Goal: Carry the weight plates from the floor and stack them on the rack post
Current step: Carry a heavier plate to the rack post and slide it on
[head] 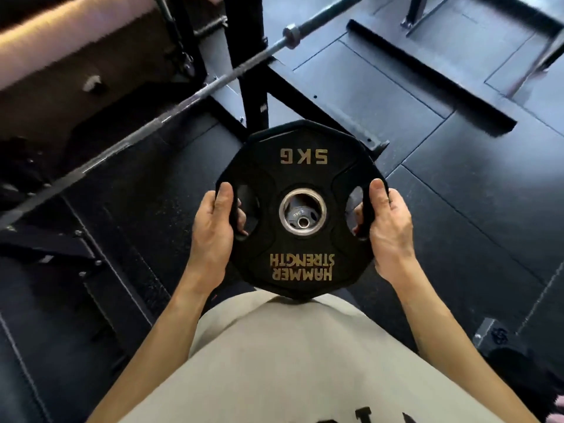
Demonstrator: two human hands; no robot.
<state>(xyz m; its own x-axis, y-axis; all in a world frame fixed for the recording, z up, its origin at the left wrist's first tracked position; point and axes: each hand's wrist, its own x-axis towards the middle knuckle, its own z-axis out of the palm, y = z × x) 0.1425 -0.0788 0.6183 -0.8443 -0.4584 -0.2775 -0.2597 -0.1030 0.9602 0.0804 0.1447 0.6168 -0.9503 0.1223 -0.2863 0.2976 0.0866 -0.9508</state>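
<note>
Carrying is the step in hand: the 5 kg weight plate (300, 209) sits at frame centre, held level above the floor, left hand (213, 230) and right hand (387, 230) each curled through a side grip slot. Through its bore a smaller plate (300, 216) shows below, apparently stacked already. Next comes alignment and lowering; the barbell (171, 105) and rack upright (251, 65) crowd the upper left, with open floor at right.

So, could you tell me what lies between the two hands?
In the head view, the 5 kg plate fills that stretch, gripped by the left hand and right hand.
</note>
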